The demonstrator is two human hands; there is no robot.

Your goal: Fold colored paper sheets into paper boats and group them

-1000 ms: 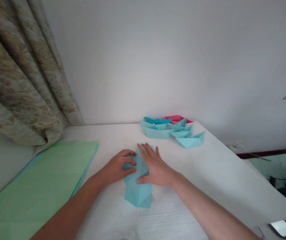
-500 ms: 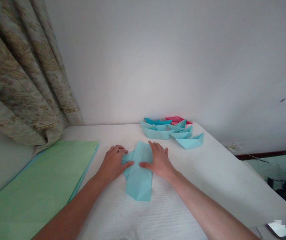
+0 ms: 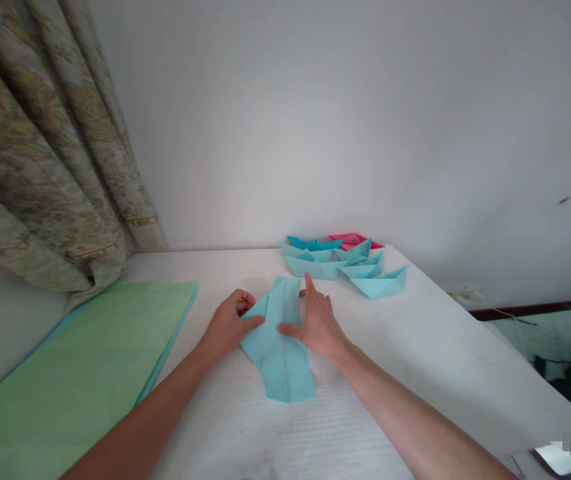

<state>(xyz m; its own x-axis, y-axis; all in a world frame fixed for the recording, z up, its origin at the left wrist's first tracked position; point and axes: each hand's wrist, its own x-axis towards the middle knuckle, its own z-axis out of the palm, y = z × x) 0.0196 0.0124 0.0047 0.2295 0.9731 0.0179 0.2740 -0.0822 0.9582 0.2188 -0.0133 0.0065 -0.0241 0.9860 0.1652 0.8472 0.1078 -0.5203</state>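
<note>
Pale blue folded paper (image 3: 278, 353), creased, long flaps; your left hand (image 3: 228, 327) curled, thumb on its edge; right hand (image 3: 316, 320) spread wide, thumb pressing it.

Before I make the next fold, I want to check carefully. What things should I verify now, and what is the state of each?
1. Lower end of the blue folded paper lies on the white table: ok.
2. Left hand has its thumb on the paper: ok.
3. Right hand has its thumb on the paper: ok.
4. Paper is apart from the green paper sheets: ok.
5. Paper's far end is apart from the paper boats: cannot tell, they look very near.
6. Creases are sharp: cannot tell from this view.
</note>
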